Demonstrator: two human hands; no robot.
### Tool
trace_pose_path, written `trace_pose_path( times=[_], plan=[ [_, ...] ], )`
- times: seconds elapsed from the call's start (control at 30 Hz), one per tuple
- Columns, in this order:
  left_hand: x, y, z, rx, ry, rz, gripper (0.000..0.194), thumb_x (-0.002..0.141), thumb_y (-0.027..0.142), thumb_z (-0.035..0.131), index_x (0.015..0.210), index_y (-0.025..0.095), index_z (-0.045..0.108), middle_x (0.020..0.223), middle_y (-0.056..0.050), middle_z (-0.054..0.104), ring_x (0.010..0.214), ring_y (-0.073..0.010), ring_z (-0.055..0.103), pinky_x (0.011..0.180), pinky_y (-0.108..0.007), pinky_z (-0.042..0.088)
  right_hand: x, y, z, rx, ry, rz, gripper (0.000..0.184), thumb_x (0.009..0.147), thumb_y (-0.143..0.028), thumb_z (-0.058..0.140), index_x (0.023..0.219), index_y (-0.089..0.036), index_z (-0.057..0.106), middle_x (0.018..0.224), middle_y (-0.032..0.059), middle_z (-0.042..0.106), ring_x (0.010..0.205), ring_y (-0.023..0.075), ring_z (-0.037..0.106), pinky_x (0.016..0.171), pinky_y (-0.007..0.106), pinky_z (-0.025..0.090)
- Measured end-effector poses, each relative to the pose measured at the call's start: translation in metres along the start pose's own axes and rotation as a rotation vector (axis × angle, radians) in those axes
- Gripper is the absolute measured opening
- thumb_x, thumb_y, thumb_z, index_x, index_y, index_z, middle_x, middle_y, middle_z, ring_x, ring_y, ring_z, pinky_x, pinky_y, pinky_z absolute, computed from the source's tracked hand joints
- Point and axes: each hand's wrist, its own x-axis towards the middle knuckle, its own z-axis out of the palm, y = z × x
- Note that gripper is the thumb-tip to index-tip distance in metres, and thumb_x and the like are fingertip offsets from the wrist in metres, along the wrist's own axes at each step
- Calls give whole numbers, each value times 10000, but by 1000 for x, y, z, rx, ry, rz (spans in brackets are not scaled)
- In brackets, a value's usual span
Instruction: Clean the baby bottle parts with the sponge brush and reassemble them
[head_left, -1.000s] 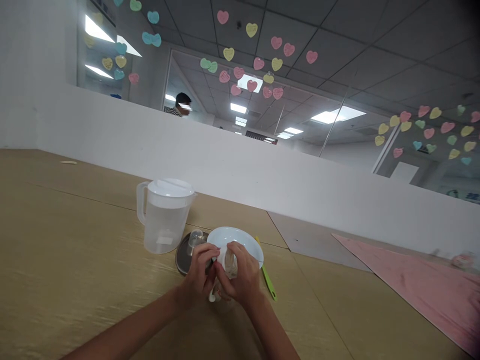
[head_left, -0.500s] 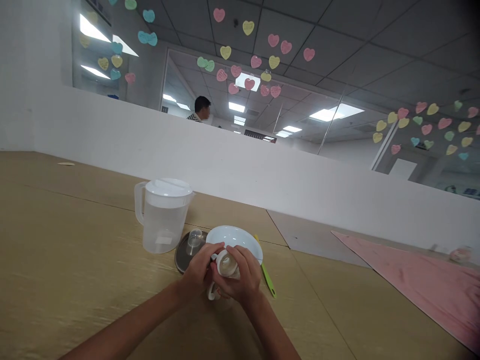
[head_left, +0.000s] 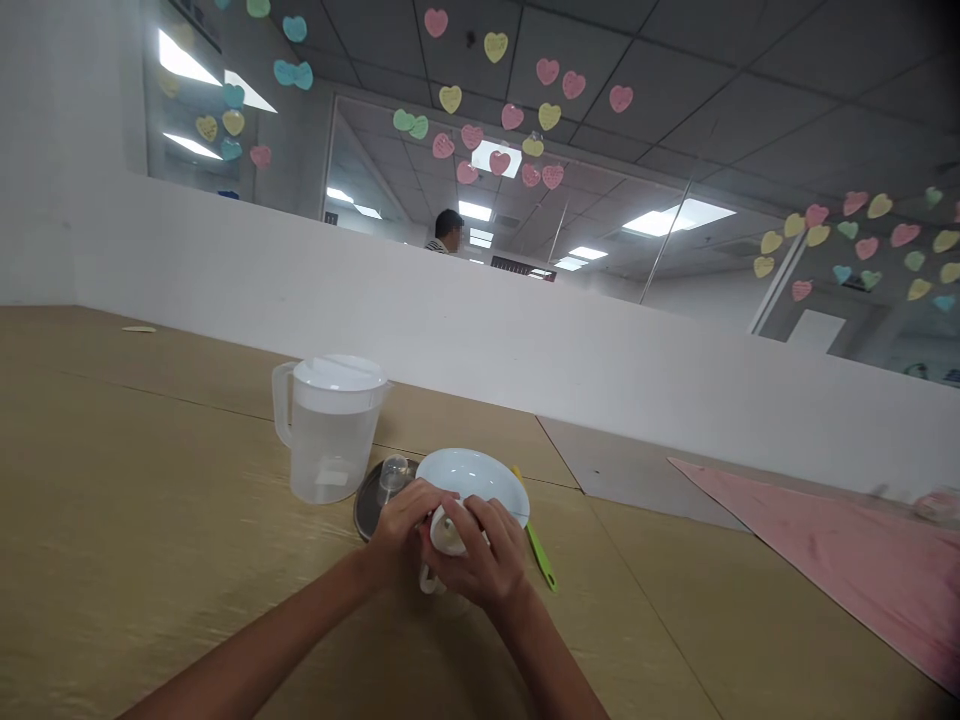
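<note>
My left hand [head_left: 401, 525] and my right hand [head_left: 487, 560] come together around a small white round container [head_left: 445, 536], its rim facing me. The right fingers curl over its far and right sides. My left fingers close on its left edge, their tips hidden behind it. Below the hands shows part of a pale cup handle [head_left: 427, 578]; the rest of that cup is covered. Just beyond is a white oval bowl [head_left: 480, 476]. To the left, a small clear cup [head_left: 394, 478] stands on a dark round dish [head_left: 367, 510].
A lidded translucent pitcher [head_left: 334, 440] stands behind at the left. A green-handled utensil [head_left: 541, 560] with a yellow end lies right of the bowl. Pink cloth [head_left: 847, 560] covers the table's right side. A low white wall [head_left: 480, 330] runs behind; beyond its glass is a person [head_left: 448, 230].
My right fingers have moved further over the white container, and it has tilted, so less of its inside shows. The person behind the glass has moved right. The view has shifted slightly.
</note>
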Motion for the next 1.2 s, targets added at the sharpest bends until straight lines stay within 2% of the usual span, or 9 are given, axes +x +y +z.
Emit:
trace_pose_path(
  times=[0.17, 0.33, 0.57, 0.67, 0.77, 0.9, 1.03, 1.1, 1.2],
  plan=[
    [4, 6, -3, -5, 27, 16, 129, 878, 213, 504, 899, 169, 623, 861, -60, 701, 762, -170, 640, 681, -303, 529, 2, -3, -3, 22, -6, -18, 464, 718, -283, 675, 1156, -173, 564, 787, 90, 633, 625, 201, 624, 539, 335, 543],
    [6, 7, -4, 27, -6, -40, 205, 893, 266, 457, 903, 171, 639, 846, -71, 713, 770, -180, 661, 685, -312, 547, 4, -7, -3, -22, 27, 19, 356, 730, -304, 656, 1074, -229, 602, 784, 68, 637, 625, 184, 625, 560, 317, 552],
    [8, 5, -7, 42, 10, 24, 139, 868, 181, 510, 925, 163, 635, 840, -70, 713, 757, -170, 657, 675, -300, 542, 5, -9, 0, -79, 44, -1, 311, 697, -297, 682, 991, -216, 621, 781, 75, 632, 595, 176, 611, 507, 298, 522],
    [6, 4, -6, 46, 29, -44, 142, 870, 198, 515, 915, 168, 645, 859, -67, 710, 777, -175, 653, 709, -312, 536, 5, -8, 3, -79, 6, 22, 322, 722, -283, 656, 1036, -232, 603, 803, 72, 621, 603, 170, 603, 506, 289, 500],
    [2, -1, -5, 38, 28, -235, 190, 881, 258, 507, 997, 185, 638, 950, -76, 699, 809, -180, 650, 758, -326, 529, 7, -3, 3, -82, -2, 113, 355, 736, -262, 646, 1084, -231, 582, 806, 70, 585, 620, 162, 581, 510, 275, 483],
    [-8, -7, -5, -62, 5, -450, 374, 902, 327, 471, 1248, 189, 492, 1110, -114, 654, 923, -213, 644, 815, -358, 521, 9, 10, -1, -19, 123, 312, 335, 752, -230, 647, 1073, -221, 556, 879, 78, 512, 744, 182, 562, 615, 318, 514],
    [-23, -1, 4, -181, -174, -348, 465, 876, 399, 498, 1286, 184, 453, 1132, -127, 635, 1016, -248, 606, 884, -382, 491, -5, 17, -2, 197, 174, 527, 267, 774, -192, 612, 990, -209, 458, 951, 78, 481, 902, 204, 552, 746, 392, 508],
    [-27, 4, 10, -142, -251, -275, 541, 816, 428, 575, 1286, 193, 447, 1125, -124, 627, 996, -258, 605, 864, -388, 499, -18, 16, -1, 343, 111, 569, 236, 788, -184, 563, 967, -205, 412, 970, 77, 476, 952, 210, 562, 786, 402, 500],
    [-30, 10, 16, -46, -283, -252, 525, 781, 371, 617, 1253, 204, 460, 1098, -111, 628, 954, -249, 616, 833, -383, 514, -37, 14, 0, 436, -33, 589, 238, 805, -212, 496, 1025, -186, 407, 970, 82, 503, 917, 199, 578, 762, 366, 505]
  ],
)
